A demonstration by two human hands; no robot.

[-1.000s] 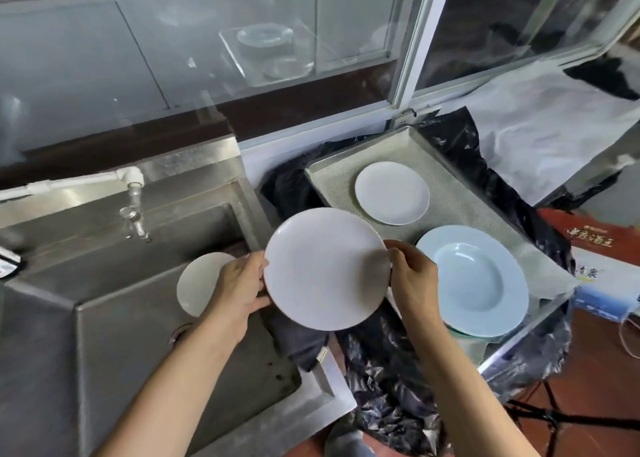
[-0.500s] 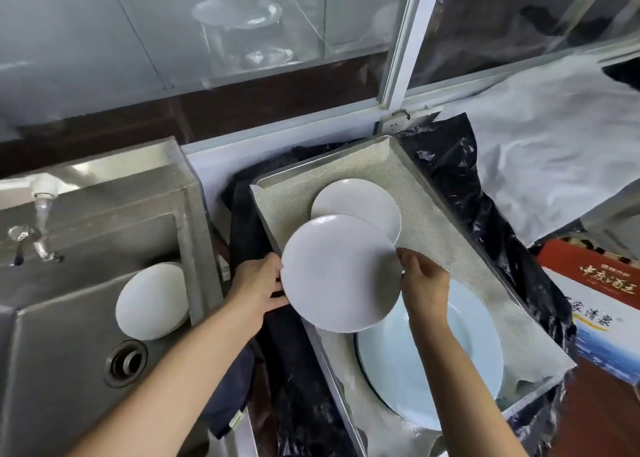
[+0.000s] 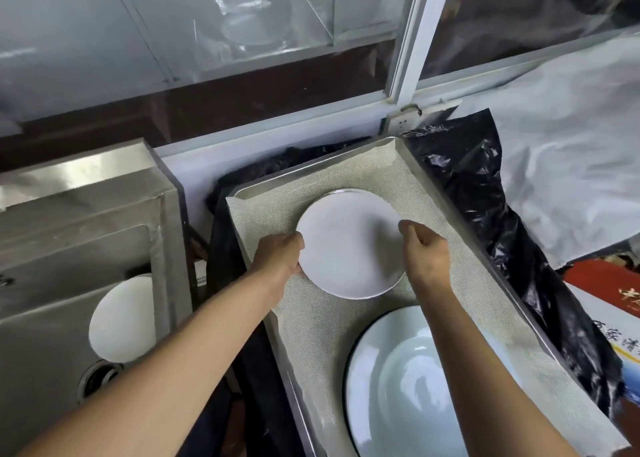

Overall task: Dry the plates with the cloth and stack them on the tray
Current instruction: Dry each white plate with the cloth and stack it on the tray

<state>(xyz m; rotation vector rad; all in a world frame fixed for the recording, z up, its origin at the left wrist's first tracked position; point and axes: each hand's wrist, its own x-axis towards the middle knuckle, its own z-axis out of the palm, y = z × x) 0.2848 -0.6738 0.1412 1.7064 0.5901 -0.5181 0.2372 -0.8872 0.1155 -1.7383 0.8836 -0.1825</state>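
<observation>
Both hands (image 3: 280,252) (image 3: 427,255) gripping white plate (image 3: 346,245) edges, tray (image 3: 460,214) rim near

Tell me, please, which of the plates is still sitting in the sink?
The white plate leaning in the steel sink. The held white plate and the pale blue plate are both over the tray.

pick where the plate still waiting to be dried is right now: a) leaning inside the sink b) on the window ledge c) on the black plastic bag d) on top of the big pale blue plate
a: the white plate left to dry leans inside the steel sink, above the drain, while both hands set another small plate on the tray.
</observation>
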